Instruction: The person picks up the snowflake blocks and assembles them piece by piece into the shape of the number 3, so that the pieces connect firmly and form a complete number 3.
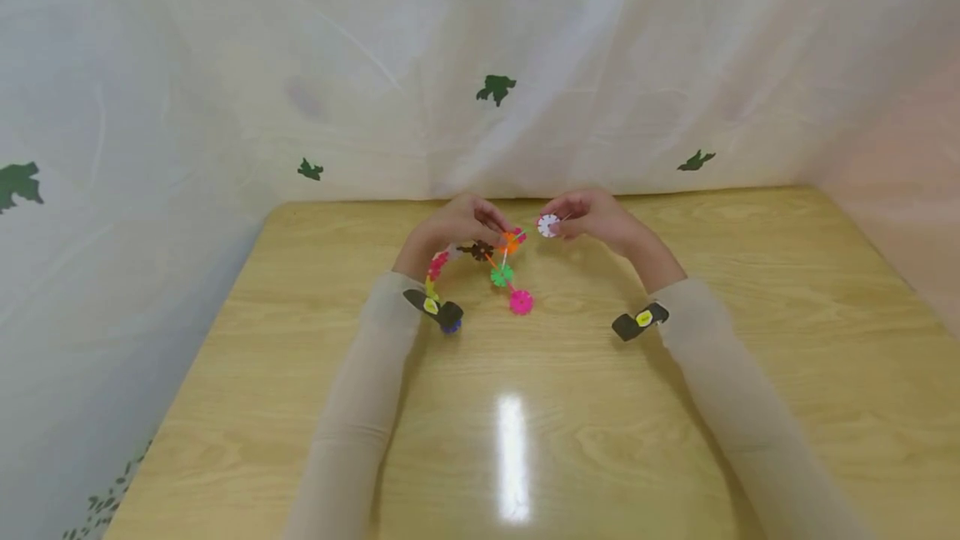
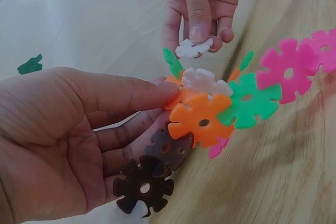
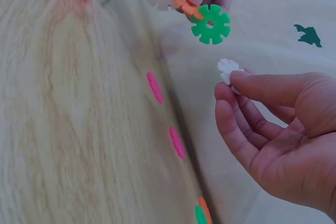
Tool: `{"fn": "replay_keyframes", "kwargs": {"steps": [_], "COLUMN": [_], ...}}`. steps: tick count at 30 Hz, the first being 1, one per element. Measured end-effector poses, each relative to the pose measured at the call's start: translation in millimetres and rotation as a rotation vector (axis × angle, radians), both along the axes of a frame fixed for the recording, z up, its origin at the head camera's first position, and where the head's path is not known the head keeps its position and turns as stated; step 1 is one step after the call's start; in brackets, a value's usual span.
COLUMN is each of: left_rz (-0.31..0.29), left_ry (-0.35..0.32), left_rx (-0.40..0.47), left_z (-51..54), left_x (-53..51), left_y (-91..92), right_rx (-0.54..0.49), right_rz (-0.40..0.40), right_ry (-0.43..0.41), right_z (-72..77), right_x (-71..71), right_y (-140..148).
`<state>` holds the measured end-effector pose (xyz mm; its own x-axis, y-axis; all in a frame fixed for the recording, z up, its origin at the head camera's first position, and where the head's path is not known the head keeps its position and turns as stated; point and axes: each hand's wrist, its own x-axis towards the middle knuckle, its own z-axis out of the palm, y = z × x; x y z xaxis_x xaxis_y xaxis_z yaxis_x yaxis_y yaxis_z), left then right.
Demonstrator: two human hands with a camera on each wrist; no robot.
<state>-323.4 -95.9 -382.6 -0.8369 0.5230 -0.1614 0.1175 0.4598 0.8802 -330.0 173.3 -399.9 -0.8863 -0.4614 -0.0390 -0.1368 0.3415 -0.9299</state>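
White plastic disc [image 1: 548, 226], notched rim, one: pinched between thumb and fingers of the right hand [image 1: 600, 219], the fingertips parted only by the disc; held apart from the chain, facing the other grip.

Chain of notched discs [image 1: 502, 275], several colours, one: gripped by the left hand [image 1: 459, 223], thumb closed against fingers at an orange disc [image 2: 184, 97].

Linked parts, relative to the left grip: green disc [image 2: 260, 109] and pink disc [image 2: 295, 90], reaching outward from it; brown disc [image 2: 129, 183], below the fingers; yellow pieces [image 1: 432, 288], back beside the wrist.

Wrist straps, black: left [image 1: 420, 302], right [image 1: 628, 326], behind each grip.

Table [image 1: 600, 423], wood-grained: beneath both grips.

Curtain [image 1: 600, 65], pale, green leaf print: beyond both grips.
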Motion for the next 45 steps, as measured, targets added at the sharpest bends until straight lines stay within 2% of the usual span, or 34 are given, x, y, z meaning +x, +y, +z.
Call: {"fn": "replay_keyframes", "kwargs": {"steps": [6,11,18,29,39,45], "left_rz": [-0.015,-0.021,-0.021,0.006,0.029,0.026], "left_ry": [0.007,0.012,0.020,0.041,-0.001,0.018], "left_rx": [-0.001,0.002,0.002,0.006,0.045,0.047], "left_z": [-3.3,-4.5,-8.3,-7.7,-8.9,-8.3], "left_x": [-1.5,-2.5,-3.8,0.3,1.5,3.3], "left_y": [-0.4,-1.0,0.4,1.8,3.1,4.1], "right_rx": [-0.114,-0.165,-0.191,-0.200,-0.246,-0.262], "right_rz": [-0.028,-0.040,-0.035,-0.093,-0.072,-0.067], "right_ry": [-0.038,-0.060,-0.091,-0.106,-0.105,-0.113], "right_z": [-3.2,-4.7,-5.4,-7.2,-7.6,-7.7], "right_x": [2.5,2.1,1.3,1.9,1.7,2.6], "right_y": [-3,-7,-10,-15,-17,-18]}}
